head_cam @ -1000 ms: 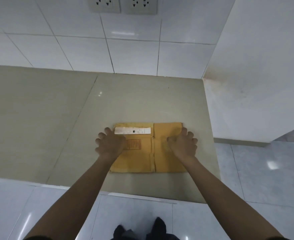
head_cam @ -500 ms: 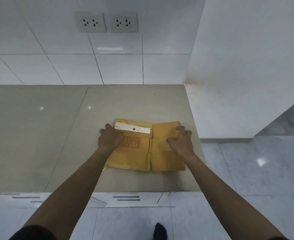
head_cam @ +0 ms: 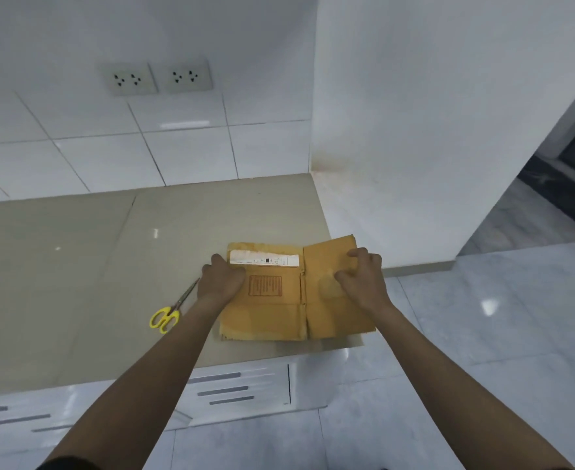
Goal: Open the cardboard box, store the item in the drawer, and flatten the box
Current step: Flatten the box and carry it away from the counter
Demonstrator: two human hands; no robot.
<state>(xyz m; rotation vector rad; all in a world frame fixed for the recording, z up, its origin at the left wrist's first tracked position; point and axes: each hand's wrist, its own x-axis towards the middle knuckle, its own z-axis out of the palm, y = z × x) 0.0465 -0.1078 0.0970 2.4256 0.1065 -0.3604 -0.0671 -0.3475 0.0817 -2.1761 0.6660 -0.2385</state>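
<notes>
At the near right corner of the beige table (head_cam: 75, 266), your flattened cardboard box (head_cam: 279, 313) lies flat. Your left hand (head_cam: 223, 281) presses its left edge, fingers curled under, gripping nothing. Your right hand (head_cam: 364, 279) rests on the right panel with fingers bent, also holding nothing. Yellow-handled scissors (head_cam: 172, 310) lie just left of your left forearm. Drawer fronts (head_cam: 231, 388) show below the edge.

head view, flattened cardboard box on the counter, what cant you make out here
Head view only:
- White label and red stamp on the cardboard box: print too small to read.
- Box's left edge: covered by the left hand.
- Scissors: blade tips hidden behind the left forearm.
- Drawers: shut, so the stored item is unseen.
</notes>
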